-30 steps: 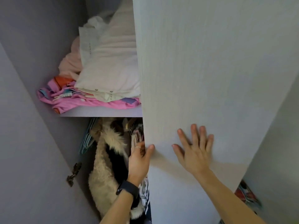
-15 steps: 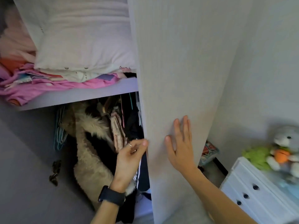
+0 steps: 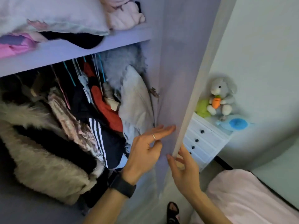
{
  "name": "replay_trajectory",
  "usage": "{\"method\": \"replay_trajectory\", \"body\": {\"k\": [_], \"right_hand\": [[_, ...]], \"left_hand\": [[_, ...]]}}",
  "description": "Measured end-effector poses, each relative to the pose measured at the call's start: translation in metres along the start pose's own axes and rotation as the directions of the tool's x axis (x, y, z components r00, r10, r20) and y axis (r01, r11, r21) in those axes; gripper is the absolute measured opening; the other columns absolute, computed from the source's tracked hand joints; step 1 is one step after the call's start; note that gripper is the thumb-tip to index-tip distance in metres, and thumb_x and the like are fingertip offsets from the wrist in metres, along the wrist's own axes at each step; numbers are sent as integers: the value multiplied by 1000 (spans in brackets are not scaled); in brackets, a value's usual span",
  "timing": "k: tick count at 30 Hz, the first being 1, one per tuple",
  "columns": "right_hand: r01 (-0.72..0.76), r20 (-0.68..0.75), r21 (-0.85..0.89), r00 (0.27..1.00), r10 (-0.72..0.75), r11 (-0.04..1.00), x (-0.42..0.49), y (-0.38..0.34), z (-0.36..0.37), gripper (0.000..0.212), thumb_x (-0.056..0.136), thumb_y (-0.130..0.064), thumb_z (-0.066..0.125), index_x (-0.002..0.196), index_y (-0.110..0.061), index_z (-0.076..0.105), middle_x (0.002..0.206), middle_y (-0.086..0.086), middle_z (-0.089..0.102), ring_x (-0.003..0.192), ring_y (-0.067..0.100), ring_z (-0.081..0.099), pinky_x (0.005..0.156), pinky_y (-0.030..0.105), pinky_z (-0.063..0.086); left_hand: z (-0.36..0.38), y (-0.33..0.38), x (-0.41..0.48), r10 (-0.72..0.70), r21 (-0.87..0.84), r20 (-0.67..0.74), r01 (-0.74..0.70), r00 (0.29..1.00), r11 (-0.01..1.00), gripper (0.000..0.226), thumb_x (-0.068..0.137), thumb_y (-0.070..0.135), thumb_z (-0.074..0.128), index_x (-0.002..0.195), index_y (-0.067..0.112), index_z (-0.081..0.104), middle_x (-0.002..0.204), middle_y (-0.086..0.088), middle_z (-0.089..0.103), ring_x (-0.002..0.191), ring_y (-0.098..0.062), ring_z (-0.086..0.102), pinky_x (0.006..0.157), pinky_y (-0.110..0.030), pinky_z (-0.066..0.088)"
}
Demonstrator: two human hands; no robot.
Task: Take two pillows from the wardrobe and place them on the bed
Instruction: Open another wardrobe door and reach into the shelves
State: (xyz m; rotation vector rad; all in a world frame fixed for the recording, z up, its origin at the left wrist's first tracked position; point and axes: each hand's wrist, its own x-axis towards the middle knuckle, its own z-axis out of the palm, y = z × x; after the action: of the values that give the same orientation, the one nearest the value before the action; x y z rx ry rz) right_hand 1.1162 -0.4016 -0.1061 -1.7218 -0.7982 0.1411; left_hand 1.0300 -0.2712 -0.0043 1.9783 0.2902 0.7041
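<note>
The wardrobe stands open. A white pillow point(image 3: 53, 15) lies on the upper shelf point(image 3: 72, 50) on top of folded pink and dark cloth. The right door point(image 3: 187, 70) is swung wide, edge-on to me. My left hand point(image 3: 145, 151), with a ring and a dark watch on the wrist, is open with its fingertips against the door's inner face. My right hand point(image 3: 184, 168) is open at the door's outer edge, fingers spread and touching it. A corner of the bed point(image 3: 246, 196) with a pale pink cover shows at the lower right.
Below the shelf hang several clothes: a fur-trimmed coat point(image 3: 40, 151), a striped dark jacket point(image 3: 103, 143), a red garment, a pale grey padded jacket point(image 3: 135, 102). A white chest of drawers point(image 3: 203, 139) with a plush rabbit point(image 3: 221, 96) stands right of the door. My sandalled foot point(image 3: 173, 212) is below.
The right door has swung from nearly closed to wide open. My view has turned right, and both hands have followed the door's edge; the hanging clothes and the bed now show.
</note>
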Motion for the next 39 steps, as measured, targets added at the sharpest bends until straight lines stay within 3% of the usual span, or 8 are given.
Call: {"method": "replay_trajectory", "body": {"k": [4,8,13,18,23,27,33,39], "right_hand": [[-68,-140,-26,988,63,997,2,9,-27,43,98,-24,59,141,-20,52,107,-20,70,90,7,69,75,29,57],[-153,-267,-65,955,131,986,16,15,-60,44,98,-15,60,141,-21,53,66,-21,57,57,1,53,60,13,41],[-237,-282,69,927,247,969,44,25,-102,40,100,-17,58,138,-27,55,115,-8,73,100,0,69,88,19,53],[-277,-312,16,912,268,961,69,23,-121,37,100,-13,57,133,-29,53,112,-8,68,88,-22,61,73,-2,40],[-416,-403,-8,834,378,909,58,32,-107,39,98,-24,59,132,-42,49,121,-10,66,108,7,63,80,4,41],[-474,-353,-52,832,428,879,22,37,-64,54,94,-23,64,140,-39,42,145,-6,45,124,14,51,97,32,45],[-173,-5,-126,985,174,977,59,6,3,32,94,-26,64,116,-50,61,130,-23,51,122,5,51,103,37,47],[179,156,-62,973,-167,982,150,-68,56,28,92,-21,67,116,-35,68,133,-8,58,121,9,52,105,19,36]], "left_hand": [[39,-20,22,261,348,119,-286,958,893,82,80,-11,43,148,32,35,151,16,38,143,2,27,117,-29,30],[79,-38,49,244,526,307,-378,920,762,93,81,0,43,155,40,2,164,-2,16,151,-21,15,117,-51,27],[118,-65,79,175,696,418,-438,891,569,115,74,1,62,154,33,-14,164,-2,-15,152,-23,0,118,-51,16],[142,-60,92,154,702,410,-419,899,575,112,77,3,61,154,29,-15,162,-3,-23,152,-23,-1,118,-51,16],[121,-72,83,6,699,451,-357,892,619,95,88,13,53,153,43,-10,165,2,-13,152,-24,-2,121,-50,8],[78,-103,61,-192,730,320,-112,928,674,78,93,17,47,155,39,3,165,-1,7,151,-24,5,122,-48,8],[5,-129,46,-287,736,62,151,956,660,70,91,19,54,154,28,23,162,-6,20,150,-22,15,119,-45,19],[-87,-85,53,-82,732,-272,261,959,630,61,82,16,63,141,17,49,145,-12,46,130,-32,47,107,-43,41]]}}
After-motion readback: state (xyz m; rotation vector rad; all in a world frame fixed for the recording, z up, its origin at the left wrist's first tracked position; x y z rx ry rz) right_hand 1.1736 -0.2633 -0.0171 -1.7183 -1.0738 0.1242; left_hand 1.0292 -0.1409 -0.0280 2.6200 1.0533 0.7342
